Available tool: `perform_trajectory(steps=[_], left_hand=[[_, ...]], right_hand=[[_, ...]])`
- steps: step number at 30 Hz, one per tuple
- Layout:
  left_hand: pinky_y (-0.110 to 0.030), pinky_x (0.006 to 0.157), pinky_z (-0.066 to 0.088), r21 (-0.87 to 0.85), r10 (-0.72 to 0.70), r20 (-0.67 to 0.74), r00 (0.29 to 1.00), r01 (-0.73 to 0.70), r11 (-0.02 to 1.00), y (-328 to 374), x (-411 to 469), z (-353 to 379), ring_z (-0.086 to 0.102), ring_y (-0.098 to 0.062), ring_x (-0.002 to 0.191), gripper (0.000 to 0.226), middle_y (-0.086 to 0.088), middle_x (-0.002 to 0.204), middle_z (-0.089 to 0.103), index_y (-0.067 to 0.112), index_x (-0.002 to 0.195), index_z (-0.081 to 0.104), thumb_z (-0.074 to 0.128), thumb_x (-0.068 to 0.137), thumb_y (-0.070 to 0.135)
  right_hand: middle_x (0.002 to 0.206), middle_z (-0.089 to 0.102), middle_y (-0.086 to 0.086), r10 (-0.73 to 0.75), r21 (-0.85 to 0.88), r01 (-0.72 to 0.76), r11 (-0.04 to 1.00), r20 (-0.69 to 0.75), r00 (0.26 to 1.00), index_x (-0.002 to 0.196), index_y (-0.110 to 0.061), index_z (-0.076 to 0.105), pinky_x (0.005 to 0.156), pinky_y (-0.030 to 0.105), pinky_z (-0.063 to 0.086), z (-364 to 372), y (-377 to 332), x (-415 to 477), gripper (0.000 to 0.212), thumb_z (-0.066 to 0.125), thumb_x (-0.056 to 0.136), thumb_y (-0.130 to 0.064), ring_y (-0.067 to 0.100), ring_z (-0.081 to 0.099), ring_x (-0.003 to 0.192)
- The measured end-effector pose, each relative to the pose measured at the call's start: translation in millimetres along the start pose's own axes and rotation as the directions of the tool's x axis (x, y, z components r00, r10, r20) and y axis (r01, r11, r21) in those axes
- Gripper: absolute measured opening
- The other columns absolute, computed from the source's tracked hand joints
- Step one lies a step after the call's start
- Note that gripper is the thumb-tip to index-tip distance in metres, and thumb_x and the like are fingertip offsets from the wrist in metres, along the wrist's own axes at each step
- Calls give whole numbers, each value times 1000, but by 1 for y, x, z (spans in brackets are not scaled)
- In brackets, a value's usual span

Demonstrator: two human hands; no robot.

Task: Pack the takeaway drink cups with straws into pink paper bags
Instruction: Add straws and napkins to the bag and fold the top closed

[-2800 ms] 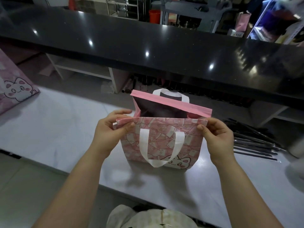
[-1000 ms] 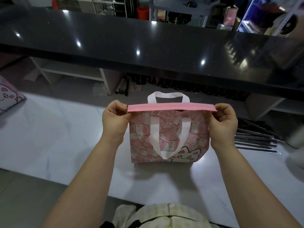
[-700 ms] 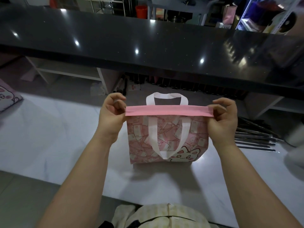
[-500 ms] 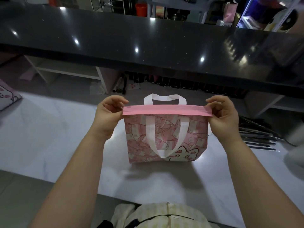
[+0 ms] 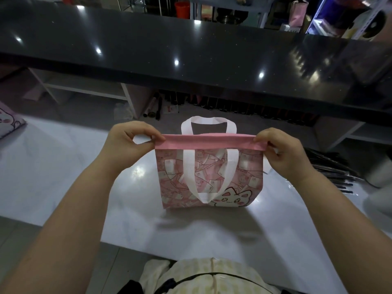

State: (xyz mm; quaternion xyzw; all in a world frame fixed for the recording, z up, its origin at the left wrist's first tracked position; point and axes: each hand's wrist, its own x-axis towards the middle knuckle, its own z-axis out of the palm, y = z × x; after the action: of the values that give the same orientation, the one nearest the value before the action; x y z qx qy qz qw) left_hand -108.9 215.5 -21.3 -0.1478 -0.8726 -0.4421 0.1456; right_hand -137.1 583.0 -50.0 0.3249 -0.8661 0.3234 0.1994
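A pink paper bag (image 5: 244, 177) with white handles and a cartoon cat print stands upright on the white counter (image 5: 53, 170) in front of me. Its mouth is pressed flat into one plain pink band along the top. My left hand (image 5: 127, 145) pinches the left end of that band between thumb and fingers. My right hand (image 5: 282, 153) pinches the right end. One white handle sticks up behind the band, the other hangs down the front. What is inside the bag is hidden. No drink cup is in sight.
A heap of black wrapped straws (image 5: 331, 168) lies on the counter just right of my right hand. Another pink cat-print bag (image 5: 8, 122) pokes in at the left edge. A raised black glossy counter (image 5: 191, 52) runs across the back, with open shelves under it.
The bag's mouth stood open 2.8 s ago; it is now pressed flat. Over the last second both hands keep pinching the band's ends, and the bag has shifted slightly.
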Motion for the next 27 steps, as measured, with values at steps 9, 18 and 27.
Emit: perform_trajectory(steps=[9,18,27], left_hand=[[-31,83,40,361,216,-129,968,-156,919,20,-8,25,52,-6,72,25,6,75,66,13,77,66,82,77,31],[-37,85,30,529,258,-26,966,-206,823,63,21,96,64,-21,88,15,5,91,73,22,97,74,61,91,22],[-37,81,24,618,201,-62,978,-121,777,58,12,103,60,-25,79,20,3,83,72,19,87,73,59,86,6]], right_hand=[[88,64,-9,221,-211,-210,955,31,975,100,-16,65,75,39,53,-13,-40,8,32,65,81,-42,15,57,80],[98,68,4,207,-326,-166,931,96,974,104,-12,69,81,44,44,39,-74,53,17,57,93,-16,28,56,94],[70,64,5,156,-347,-154,925,-25,988,76,-8,68,68,35,34,48,-77,45,14,63,76,5,30,57,70]])
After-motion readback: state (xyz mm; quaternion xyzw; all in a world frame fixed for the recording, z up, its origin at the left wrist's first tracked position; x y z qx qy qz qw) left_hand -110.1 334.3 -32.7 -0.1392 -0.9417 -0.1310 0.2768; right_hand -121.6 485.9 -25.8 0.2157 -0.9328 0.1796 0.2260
